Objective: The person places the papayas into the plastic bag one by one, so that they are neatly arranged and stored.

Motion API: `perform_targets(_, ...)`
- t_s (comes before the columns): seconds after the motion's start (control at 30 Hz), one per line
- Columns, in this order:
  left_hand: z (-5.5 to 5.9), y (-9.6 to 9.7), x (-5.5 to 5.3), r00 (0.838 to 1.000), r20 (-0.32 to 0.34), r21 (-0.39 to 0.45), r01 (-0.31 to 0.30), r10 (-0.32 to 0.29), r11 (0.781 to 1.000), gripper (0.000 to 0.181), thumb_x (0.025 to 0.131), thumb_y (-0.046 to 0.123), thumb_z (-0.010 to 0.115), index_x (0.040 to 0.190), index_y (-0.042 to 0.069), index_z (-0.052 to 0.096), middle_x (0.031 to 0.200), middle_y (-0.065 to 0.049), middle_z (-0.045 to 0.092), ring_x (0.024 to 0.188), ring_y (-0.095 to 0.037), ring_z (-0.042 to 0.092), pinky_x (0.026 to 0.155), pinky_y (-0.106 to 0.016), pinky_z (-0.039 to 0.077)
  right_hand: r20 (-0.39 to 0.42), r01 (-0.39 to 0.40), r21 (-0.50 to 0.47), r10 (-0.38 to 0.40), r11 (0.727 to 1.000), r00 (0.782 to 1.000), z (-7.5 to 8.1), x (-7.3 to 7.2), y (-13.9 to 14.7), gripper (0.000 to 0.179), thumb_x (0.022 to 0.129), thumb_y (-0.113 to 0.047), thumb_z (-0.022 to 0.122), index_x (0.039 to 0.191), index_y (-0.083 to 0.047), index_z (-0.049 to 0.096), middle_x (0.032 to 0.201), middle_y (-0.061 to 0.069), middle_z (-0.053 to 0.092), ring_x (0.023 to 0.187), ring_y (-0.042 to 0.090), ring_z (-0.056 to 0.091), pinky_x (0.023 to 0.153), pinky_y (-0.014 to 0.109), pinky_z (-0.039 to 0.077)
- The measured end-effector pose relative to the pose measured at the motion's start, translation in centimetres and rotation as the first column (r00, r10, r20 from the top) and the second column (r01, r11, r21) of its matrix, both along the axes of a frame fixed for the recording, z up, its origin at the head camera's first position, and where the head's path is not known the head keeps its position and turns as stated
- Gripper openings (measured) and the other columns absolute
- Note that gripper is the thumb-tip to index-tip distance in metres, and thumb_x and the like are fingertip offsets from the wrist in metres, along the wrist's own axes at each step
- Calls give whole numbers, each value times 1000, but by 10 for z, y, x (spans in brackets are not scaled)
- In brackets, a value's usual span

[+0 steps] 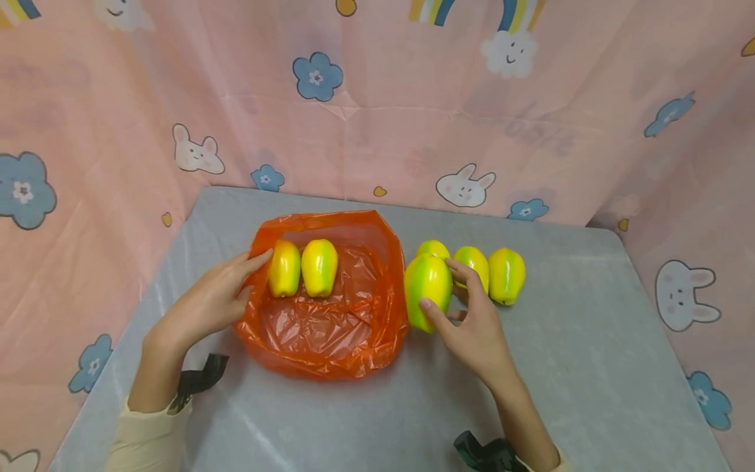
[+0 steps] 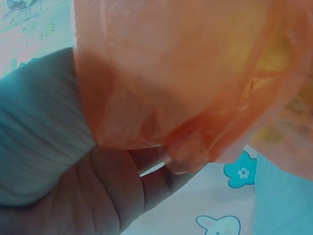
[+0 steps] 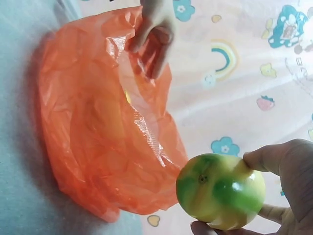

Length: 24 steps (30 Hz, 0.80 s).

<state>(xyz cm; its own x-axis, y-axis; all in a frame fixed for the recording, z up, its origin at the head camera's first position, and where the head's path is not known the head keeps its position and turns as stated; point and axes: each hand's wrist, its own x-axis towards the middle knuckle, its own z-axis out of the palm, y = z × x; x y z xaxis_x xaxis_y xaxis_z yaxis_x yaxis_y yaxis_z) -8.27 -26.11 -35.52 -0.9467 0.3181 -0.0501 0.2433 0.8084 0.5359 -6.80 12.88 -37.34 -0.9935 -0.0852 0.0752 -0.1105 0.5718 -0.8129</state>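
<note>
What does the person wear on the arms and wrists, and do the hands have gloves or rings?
Both forearms end in pale cream sleeves. A black strap sits by the left wrist, and another black strap by the right. The left hand and right hand are bare: no gloves, no rings visible.

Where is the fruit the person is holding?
In the head view, the right hand holds the green-yellow fruit just right of the orange bag, in front of three other fruits.
</note>
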Motion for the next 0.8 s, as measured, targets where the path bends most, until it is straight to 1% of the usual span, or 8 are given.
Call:
perform_targets(0.1,0,0,0,1000,-3,2,-2,2,1000,69,94,-7,57,161,2,41,162,-24,47,137,-43,55,111,-64,51,5,-4,-4,4,1000,1000,3,-2,-3,74,94,-31,79,156,-18,40,155,13,51,135,40,60,93,48,65)
perform_targets(0.17,0,0,0,1000,-2,2,-5,5,1000,69,95,-6,58,161,2,41,162,-24,47,136,-43,56,110,-64,51,4,-9,-8,9,1000,1000,5,-4,-6,75,94,-30,79,156,-18,39,155,13,50,135,39,60,95,50,64)
perform_targets(0.37,0,-1,1,1000,3,4,-6,6,1000,70,95,-6,58,162,2,40,162,-24,47,134,-42,56,109,-63,53,-19,-41,-1,41,999,999,11,-10,-13,79,93,-28,80,159,-18,37,155,14,49,134,38,60,96,53,64)
perform_targets(0.57,0,-1,2,1000,2,2,-5,5,1000,70,94,-6,57,162,2,40,162,-24,47,132,-41,57,108,-63,53,-29,-52,28,53,998,998,17,-15,-19,82,92,-30,80,160,-20,37,157,13,49,134,35,61,95,50,64)
perform_targets(0.67,0,-1,1,1000,4,4,-5,5,1000,70,94,-6,57,162,2,40,161,-24,48,131,-41,58,107,-62,54,-20,-72,17,72,997,997,18,-19,-22,81,92,-29,80,160,-20,36,157,12,48,135,35,61,95,50,64)
perform_targets(0.8,-1,-1,2,1000,-4,5,-2,2,1000,70,94,-7,57,161,2,41,162,-24,48,131,-41,57,107,-63,54,-20,-112,-24,112,993,994,17,-25,-26,80,93,-27,79,160,-19,36,156,12,47,135,36,61,93,50,65)
